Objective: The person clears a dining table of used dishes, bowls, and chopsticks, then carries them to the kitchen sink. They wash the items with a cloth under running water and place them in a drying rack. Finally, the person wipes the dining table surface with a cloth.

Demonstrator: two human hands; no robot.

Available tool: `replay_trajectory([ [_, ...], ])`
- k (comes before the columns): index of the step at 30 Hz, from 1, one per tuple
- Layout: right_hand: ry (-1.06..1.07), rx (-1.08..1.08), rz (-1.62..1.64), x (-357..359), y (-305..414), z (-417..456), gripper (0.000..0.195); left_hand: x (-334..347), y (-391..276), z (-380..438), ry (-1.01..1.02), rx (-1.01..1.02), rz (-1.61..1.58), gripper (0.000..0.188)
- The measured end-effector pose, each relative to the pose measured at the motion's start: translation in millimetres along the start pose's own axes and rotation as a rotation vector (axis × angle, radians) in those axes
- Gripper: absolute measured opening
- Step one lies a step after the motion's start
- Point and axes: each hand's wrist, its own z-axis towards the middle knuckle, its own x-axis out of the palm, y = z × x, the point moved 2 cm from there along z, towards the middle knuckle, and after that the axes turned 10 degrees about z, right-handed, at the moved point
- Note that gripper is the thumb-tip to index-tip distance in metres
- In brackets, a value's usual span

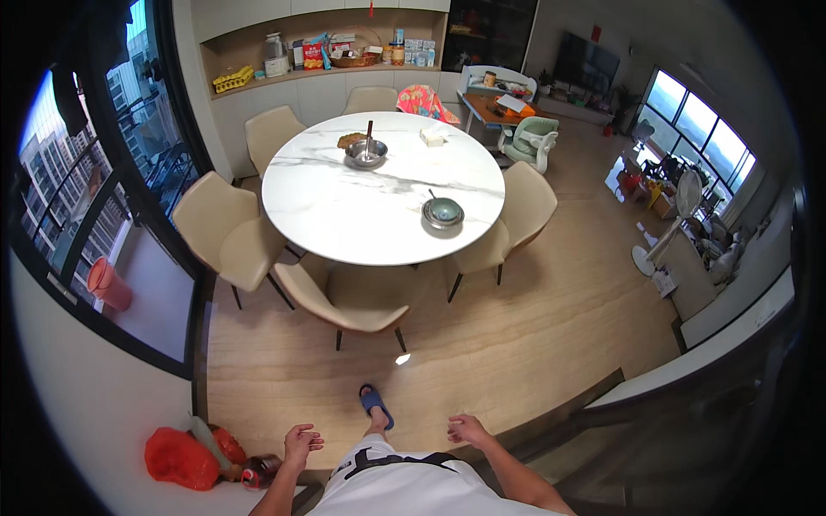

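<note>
My left hand (302, 445) is low in the view, left of my body, with its fingers apart and nothing in it. On the other side my right hand (467, 430) hangs empty, its fingers loosely curled. One foot in a blue slipper (376, 406) is on the floor between them. Ahead stands a round white marble-patterned table (361, 219). A steel bowl (366, 153) with an upright utensil rests on it beside a brown mat (350, 140). Nearer its right edge are stacked bowls (443, 213), a green one on top. A tissue pack (432, 137) lies towards the back.
Beige chairs surround the table, the nearest chair (348, 297) facing it in front of me. Red plastic bags (182, 459) and a bottle (260, 472) lie by the left wall. A white standing fan (664, 238) is at right; a glass door (97, 193) is at left.
</note>
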Motion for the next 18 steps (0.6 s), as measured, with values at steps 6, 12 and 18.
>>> replay_trajectory([
  [6,-0.223,0.024,-0.035,-48,69,50,0.030,37,-126,103,0.084,0.158,-0.019,0.025],
  [12,-0.186,-0.122,0.202,-15,198,104,0.026,72,-249,180,0.195,0.292,0.099,0.025],
  [18,-0.034,-0.249,0.361,18,359,167,0.027,107,-316,225,0.214,0.243,-0.013,0.025],
])
